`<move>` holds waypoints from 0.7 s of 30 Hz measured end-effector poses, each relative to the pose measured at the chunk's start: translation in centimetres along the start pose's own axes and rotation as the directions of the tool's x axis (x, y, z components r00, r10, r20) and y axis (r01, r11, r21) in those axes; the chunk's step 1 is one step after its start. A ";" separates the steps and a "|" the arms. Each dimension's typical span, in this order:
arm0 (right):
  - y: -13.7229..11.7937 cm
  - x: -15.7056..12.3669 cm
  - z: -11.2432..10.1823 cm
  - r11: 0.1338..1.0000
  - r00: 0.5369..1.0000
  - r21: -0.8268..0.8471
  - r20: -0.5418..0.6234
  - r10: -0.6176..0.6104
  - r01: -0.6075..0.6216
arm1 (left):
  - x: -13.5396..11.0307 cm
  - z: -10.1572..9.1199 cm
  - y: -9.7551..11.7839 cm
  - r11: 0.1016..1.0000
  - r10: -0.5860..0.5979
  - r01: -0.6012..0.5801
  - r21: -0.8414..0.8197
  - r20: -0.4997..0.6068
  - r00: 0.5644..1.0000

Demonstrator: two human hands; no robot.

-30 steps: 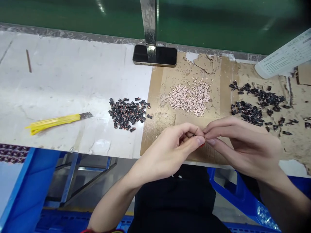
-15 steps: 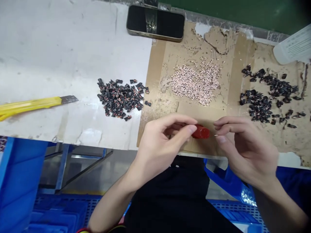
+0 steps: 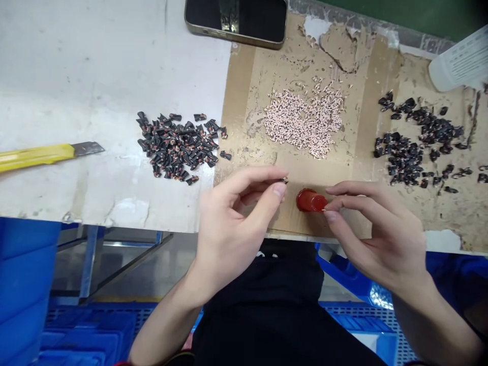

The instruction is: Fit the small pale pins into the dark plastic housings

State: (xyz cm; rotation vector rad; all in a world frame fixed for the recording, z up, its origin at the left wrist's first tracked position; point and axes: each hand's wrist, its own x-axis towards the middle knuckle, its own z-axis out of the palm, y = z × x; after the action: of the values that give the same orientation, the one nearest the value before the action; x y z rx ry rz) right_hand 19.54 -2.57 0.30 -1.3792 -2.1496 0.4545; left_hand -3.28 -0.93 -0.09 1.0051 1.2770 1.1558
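With a small red cup (image 3: 311, 201) on the worktop (image 3: 95, 66) being taken as the clock's centre, a small dark part (image 3: 284, 180) is being pinched between thumb and forefinger by the left hand (image 3: 229, 223), between eight and nine o'clock. Between three and four, a tiny pale piece (image 3: 323, 210) is being pinched at the fingertips by the right hand (image 3: 385, 229), close against the cup; whether the cup is being touched cannot be told. Such small grips are probably being served best by light, even pressure, with both pieces being kept in sight. At twelve, a heap of pinkish pieces (image 3: 297, 122) is being carried by worn cardboard (image 3: 244, 81); dark parts are being gathered in a left pile (image 3: 177, 145) at ten and a right pile (image 3: 406, 162) at two. Well apart, just past nine, a yellow knife (image 3: 41, 156) is being shown, blade exposed. A phone (image 3: 236, 23) is being seen at eleven, a printed container (image 3: 457, 61) past one. Below the worktop, blue crates (image 3: 84, 330) are being glimpsed at eight.
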 end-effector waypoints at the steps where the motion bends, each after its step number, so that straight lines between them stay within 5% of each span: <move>1: -0.2 0.0 0.0 0.998 0.999 0.057 -0.023 0.039 -0.037 | -0.1 0.1 0.1 1.000 -0.022 0.022 -0.003 0.021 1.000; 9: -2.6 0.9 -0.1 0.799 0.928 0.540 -0.082 0.363 -0.265 | -1.0 2.8 0.2 0.951 -0.200 0.240 -0.193 0.206 0.958; 21: -3.0 1.5 0.5 0.839 0.943 0.491 -0.093 0.319 -0.235 | -1.1 2.8 0.1 0.966 -0.148 0.188 -0.175 0.218 0.965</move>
State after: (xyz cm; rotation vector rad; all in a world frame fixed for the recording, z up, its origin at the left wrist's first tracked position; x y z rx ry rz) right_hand 16.55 -2.47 1.89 -1.3821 -1.5572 0.8766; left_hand -0.41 -1.86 0.36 0.8297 1.0434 0.9976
